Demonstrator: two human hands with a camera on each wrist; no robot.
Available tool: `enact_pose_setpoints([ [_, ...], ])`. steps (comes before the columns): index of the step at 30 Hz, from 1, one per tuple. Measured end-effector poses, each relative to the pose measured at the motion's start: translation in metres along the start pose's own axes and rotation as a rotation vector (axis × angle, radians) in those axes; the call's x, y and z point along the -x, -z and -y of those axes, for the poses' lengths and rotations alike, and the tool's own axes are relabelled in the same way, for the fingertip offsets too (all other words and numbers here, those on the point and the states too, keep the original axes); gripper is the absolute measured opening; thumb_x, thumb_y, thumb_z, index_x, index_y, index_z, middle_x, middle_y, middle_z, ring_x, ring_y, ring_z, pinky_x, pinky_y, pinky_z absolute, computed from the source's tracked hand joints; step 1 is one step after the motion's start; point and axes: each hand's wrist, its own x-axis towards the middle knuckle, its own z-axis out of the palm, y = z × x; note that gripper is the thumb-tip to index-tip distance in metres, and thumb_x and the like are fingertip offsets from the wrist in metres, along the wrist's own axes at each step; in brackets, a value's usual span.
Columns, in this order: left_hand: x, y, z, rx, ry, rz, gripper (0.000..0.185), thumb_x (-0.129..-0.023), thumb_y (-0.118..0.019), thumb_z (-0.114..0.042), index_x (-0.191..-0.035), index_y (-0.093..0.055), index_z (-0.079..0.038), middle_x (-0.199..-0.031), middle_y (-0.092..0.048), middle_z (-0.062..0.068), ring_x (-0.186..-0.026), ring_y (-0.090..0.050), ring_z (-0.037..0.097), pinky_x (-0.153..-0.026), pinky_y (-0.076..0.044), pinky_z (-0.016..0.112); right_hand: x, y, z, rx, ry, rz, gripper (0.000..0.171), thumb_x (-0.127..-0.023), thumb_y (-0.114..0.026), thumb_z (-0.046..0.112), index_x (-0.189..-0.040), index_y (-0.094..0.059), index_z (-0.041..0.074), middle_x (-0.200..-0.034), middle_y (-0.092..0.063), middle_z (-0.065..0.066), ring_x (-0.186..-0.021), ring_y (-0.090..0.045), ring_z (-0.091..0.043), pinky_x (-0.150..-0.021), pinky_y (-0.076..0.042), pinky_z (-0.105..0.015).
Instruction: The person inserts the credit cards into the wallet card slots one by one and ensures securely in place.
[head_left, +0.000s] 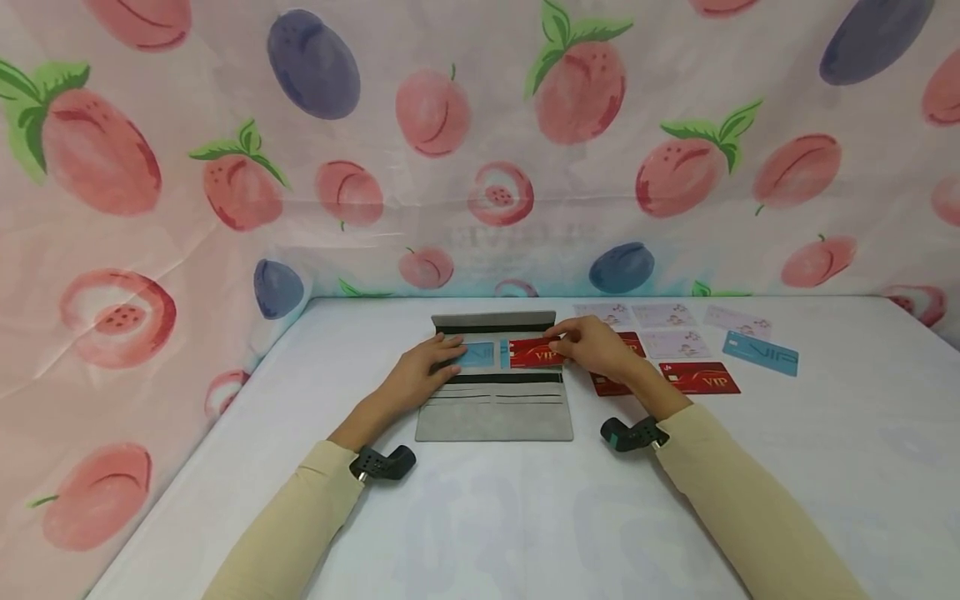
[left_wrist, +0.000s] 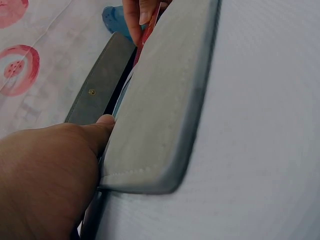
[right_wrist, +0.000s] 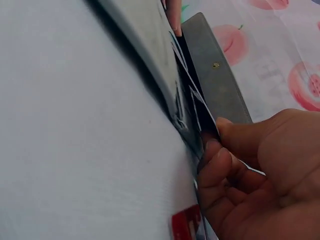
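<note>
A grey wallet lies unfolded on the white table, its long flap with a snap at the far side. My left hand rests on the wallet's left side, fingers and thumb extended at the edge of a blue card in it. On the right, my right hand pinches the right end of a red VIP card between thumb and fingers. This card lies along the wallet's middle strip, with another blue strip showing at its left end. In the right wrist view, the right hand is at the wallet's pocket edge.
Right of the wallet lie several pale patterned cards, a blue VIP card and red VIP cards, some partly behind the right hand. A fruit-print curtain hangs behind the white table.
</note>
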Motion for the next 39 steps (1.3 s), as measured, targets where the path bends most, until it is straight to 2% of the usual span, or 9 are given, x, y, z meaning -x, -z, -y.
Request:
enact_pose_setpoints([
  [6,0.001,0.002,-0.002,0.007,-0.008,0.004,0.042,-0.098,-0.056,-0.019,-0.135,-0.053,-0.001,-0.145,-0.043,0.013,-0.138,-0.028,0.038,-0.111,-0.023,0.052,0.001,0.010,-0.003,-0.053,-0.043,0.102,0.049,-0.089,-0.069,0.025,-0.131,-0.055,0.006,-0.106,-0.063,-0.013,-0.092,-0.056,-0.027,-0.071,-0.052,-0.031],
  [12,0.002,0.003,-0.003,-0.003,-0.005,0.006,0.042,-0.097,-0.057,-0.018,-0.135,-0.052,0.000,-0.145,-0.044,0.014,-0.138,-0.028,0.038,-0.110,-0.024,0.052,0.005,0.019,-0.007,-0.079,-0.073,0.141,0.055,-0.083,-0.075,0.024,-0.133,-0.055,0.011,-0.114,-0.066,-0.012,-0.106,-0.058,-0.030,-0.085,-0.052,-0.041],
  [15,0.003,0.003,-0.004,-0.003,0.002,0.008,0.042,-0.097,-0.057,-0.019,-0.136,-0.053,-0.001,-0.145,-0.043,0.013,-0.138,-0.028,0.037,-0.110,-0.023,0.052,0.006,0.021,-0.007,-0.081,-0.061,0.152,0.057,-0.082,-0.076,0.022,-0.134,-0.054,0.011,-0.116,-0.066,-0.011,-0.110,-0.058,-0.031,-0.088,-0.051,-0.045],
  [34,0.001,0.001,-0.002,0.003,0.028,0.017,0.043,-0.098,-0.055,-0.021,-0.137,-0.051,-0.004,-0.147,-0.041,0.008,-0.140,-0.026,0.033,-0.112,-0.022,0.049,0.006,0.014,-0.006,0.005,0.011,0.082,0.053,-0.085,-0.074,0.021,-0.133,-0.056,0.005,-0.100,-0.070,-0.005,-0.100,-0.061,-0.026,-0.087,-0.052,-0.041],
  [39,0.001,0.002,-0.003,0.009,0.028,0.013,0.043,-0.098,-0.056,-0.021,-0.137,-0.052,-0.004,-0.147,-0.042,0.009,-0.140,-0.026,0.034,-0.112,-0.022,0.050,0.005,0.011,-0.007,0.035,0.050,0.085,0.054,-0.086,-0.073,0.020,-0.133,-0.054,0.001,-0.090,-0.068,-0.003,-0.092,-0.057,-0.024,-0.072,-0.053,-0.031],
])
